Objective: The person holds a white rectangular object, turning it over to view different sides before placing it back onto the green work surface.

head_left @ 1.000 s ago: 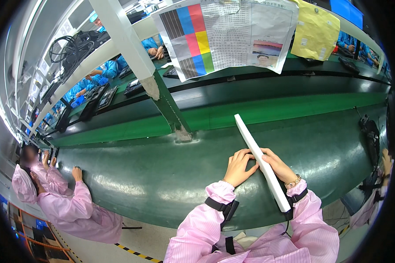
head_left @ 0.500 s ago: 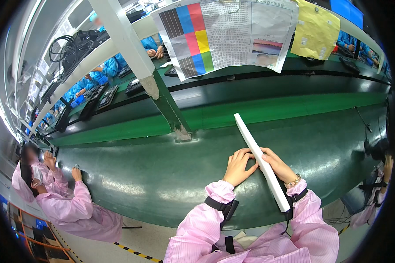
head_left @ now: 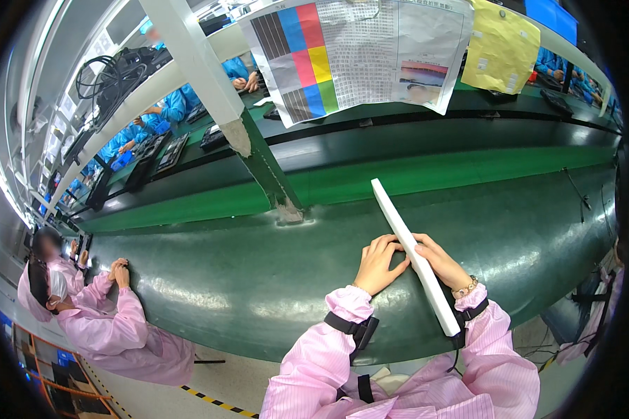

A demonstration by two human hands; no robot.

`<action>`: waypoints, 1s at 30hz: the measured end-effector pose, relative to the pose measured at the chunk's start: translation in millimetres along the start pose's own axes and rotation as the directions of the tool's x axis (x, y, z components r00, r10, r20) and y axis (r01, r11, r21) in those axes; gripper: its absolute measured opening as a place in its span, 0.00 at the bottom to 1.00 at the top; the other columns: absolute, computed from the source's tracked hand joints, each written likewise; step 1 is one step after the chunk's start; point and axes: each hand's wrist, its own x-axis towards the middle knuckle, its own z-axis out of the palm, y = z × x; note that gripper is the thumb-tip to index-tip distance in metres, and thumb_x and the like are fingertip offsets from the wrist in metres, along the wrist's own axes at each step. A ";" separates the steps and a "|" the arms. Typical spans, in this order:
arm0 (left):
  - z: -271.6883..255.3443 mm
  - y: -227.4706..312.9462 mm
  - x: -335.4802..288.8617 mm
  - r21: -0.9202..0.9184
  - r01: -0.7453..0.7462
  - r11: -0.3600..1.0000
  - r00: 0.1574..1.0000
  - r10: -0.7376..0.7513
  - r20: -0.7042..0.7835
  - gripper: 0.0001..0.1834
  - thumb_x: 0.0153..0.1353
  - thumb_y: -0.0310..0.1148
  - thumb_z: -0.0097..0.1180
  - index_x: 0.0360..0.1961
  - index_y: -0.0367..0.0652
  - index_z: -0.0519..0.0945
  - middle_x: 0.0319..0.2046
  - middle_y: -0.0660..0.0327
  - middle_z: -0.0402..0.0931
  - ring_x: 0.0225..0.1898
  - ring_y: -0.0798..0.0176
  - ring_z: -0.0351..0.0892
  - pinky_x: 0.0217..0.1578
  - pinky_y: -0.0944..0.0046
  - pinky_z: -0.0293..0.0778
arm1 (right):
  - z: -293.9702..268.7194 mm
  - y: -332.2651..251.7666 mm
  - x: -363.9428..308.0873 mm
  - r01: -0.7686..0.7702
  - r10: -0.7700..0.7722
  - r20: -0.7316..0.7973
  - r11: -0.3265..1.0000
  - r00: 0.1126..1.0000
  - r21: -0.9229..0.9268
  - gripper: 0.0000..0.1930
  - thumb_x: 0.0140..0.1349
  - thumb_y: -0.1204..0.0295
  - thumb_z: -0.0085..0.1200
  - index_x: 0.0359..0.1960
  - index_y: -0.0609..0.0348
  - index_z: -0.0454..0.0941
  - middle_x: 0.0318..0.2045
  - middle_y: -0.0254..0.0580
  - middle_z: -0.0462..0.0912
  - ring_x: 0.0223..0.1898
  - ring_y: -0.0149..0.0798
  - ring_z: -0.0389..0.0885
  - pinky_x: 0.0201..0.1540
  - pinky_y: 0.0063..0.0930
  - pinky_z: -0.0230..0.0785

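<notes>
A long, straight white bar slants over the green tabletop, its far tip pointing away and its near end close to my right cuff. From here only a narrow white side shows, so I cannot tell how deep it is. My right hand grips it near the middle, fingers over its right side. My left hand is at its left side, fingers curved and thumb and fingertips against it. Black straps circle both my pink sleeves, with a small black device on the left one.
The green tabletop curves around me. A post rises from it beyond my left hand. Printed sheets and a yellow sheet hang ahead. A pink-sleeved co-worker sits at left. A thin black cable lies at right.
The co-worker at left has brought both hands together on the table. At the right edge, another person's hand and a dark object have left the tabletop. My hands and the white bar stay nearly still.
</notes>
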 end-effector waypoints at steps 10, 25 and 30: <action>-0.4 -0.5 -0.8 0.005 -0.003 1.000 1.000 0.004 -0.004 0.19 0.57 0.42 0.61 0.45 0.45 0.75 0.56 0.59 0.69 0.61 0.54 0.63 0.57 0.53 0.58 | -0.2 3.5 1.9 -0.002 0.002 0.013 1.000 1.000 0.023 0.24 0.69 0.61 0.44 0.62 0.62 0.63 0.53 0.39 0.72 0.51 0.27 0.70 0.55 0.21 0.61; -1.1 -0.1 -1.1 -0.002 0.009 1.000 1.000 -0.009 0.008 0.19 0.57 0.42 0.61 0.45 0.46 0.76 0.56 0.59 0.69 0.61 0.53 0.63 0.57 0.53 0.57 | 0.7 -4.1 -0.4 -0.029 0.029 0.007 0.999 1.000 -0.024 0.23 0.69 0.61 0.44 0.61 0.62 0.64 0.53 0.39 0.72 0.52 0.28 0.69 0.56 0.22 0.61; -1.5 0.1 0.4 -0.005 0.017 1.000 1.000 -0.017 0.016 0.18 0.57 0.42 0.61 0.45 0.45 0.76 0.56 0.59 0.69 0.62 0.53 0.63 0.57 0.53 0.57 | 5.8 -13.6 -2.3 -0.001 0.001 0.005 1.000 1.000 -0.022 0.22 0.70 0.62 0.43 0.60 0.63 0.63 0.52 0.39 0.74 0.48 0.27 0.72 0.55 0.23 0.63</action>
